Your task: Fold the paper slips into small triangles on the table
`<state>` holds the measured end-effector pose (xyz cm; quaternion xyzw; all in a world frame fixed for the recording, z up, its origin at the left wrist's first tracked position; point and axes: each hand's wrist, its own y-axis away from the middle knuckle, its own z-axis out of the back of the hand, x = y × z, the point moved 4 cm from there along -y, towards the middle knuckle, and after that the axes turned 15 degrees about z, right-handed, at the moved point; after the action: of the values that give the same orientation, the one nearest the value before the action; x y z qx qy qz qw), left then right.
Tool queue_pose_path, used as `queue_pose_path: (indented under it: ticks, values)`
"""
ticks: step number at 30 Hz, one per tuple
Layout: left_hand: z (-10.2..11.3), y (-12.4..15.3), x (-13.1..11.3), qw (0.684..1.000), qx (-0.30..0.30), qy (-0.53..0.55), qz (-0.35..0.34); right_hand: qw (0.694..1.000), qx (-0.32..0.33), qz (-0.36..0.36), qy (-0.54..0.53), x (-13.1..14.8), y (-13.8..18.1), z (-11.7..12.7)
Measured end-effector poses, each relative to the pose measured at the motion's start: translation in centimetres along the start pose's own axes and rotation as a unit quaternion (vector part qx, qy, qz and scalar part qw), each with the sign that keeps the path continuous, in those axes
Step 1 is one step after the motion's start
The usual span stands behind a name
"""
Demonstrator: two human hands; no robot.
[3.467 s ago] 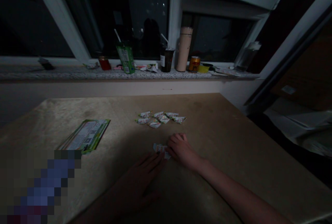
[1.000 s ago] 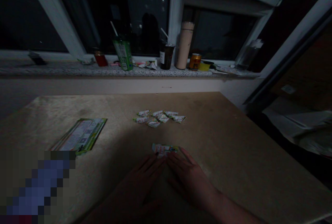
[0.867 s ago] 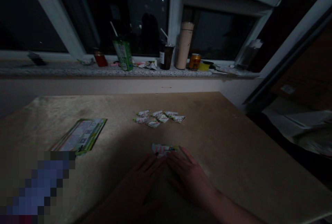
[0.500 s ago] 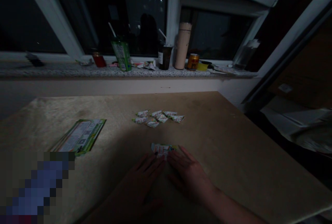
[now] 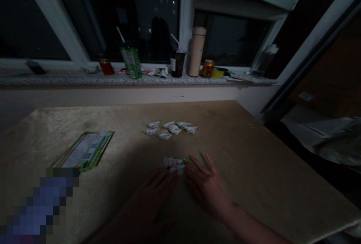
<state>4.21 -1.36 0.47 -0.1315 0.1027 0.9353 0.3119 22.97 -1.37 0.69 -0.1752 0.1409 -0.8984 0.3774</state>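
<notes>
A small folded piece of printed paper (image 5: 175,163), white and green, lies flat on the table in front of me. My left hand (image 5: 155,189) rests with outstretched fingers on its near left part. Against its right end are the fingertips of my right hand (image 5: 207,185), whose fingers are spread and partly raised. Farther back lies a cluster of several small folded paper pieces (image 5: 175,129) with similar print. To the left sits a stack of flat printed leaflets (image 5: 90,150) in green and white.
The brown table (image 5: 239,153) meets a wall under a stone windowsill (image 5: 158,81). Along the sill stand a green cup (image 5: 131,61), a dark cup (image 5: 177,63), a pink flask (image 5: 196,52), a gold can (image 5: 208,68) and a red jar (image 5: 106,67). A blurred-out blue patch covers the lower left.
My right hand's fingers have spread and lifted slightly, with the hand shifting a little to the right. My left hand stays on the folded paper.
</notes>
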Motion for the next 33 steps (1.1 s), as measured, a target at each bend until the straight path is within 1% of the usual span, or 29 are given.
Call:
queue_pose_path:
  ticks: [6, 12, 16, 22, 25, 31, 33]
  values:
    - [0.14, 0.06, 0.01, 1.000, -0.004, 0.010, 0.000, 1.000, -0.008, -0.005, 0.025, -0.37, 0.10, -0.20]
    - [0.06, 0.03, 0.00, 1.000, 0.006, 0.008, 0.001, 0.999, -0.014, -0.010, 0.043, -0.45, 0.08, 0.01]
    - [-0.03, -0.01, 0.07, 1.000, 0.004, 0.008, 0.005, 0.998, -0.016, -0.010, 0.062, -0.63, 0.18, -0.32]
    - [-0.11, -0.09, 0.21, 1.000, 0.008, 0.001, 0.000, 0.996, -0.033, -0.021, 0.078, -0.74, 0.19, -0.17]
    - [0.09, -0.07, 0.05, 1.000, 0.007, -0.005, 0.000, 0.995, -0.058, -0.019, 0.082, -0.66, 0.14, -0.14]
    - [0.22, -0.02, -0.08, 1.000, -0.009, -0.007, -0.012, 0.993, -0.079, -0.018, 0.081, -0.67, 0.18, -0.07]
    - [0.12, -0.03, -0.03, 1.000, -0.011, -0.008, -0.014, 0.995, -0.061, 0.002, 0.077, -0.61, 0.19, -0.19]
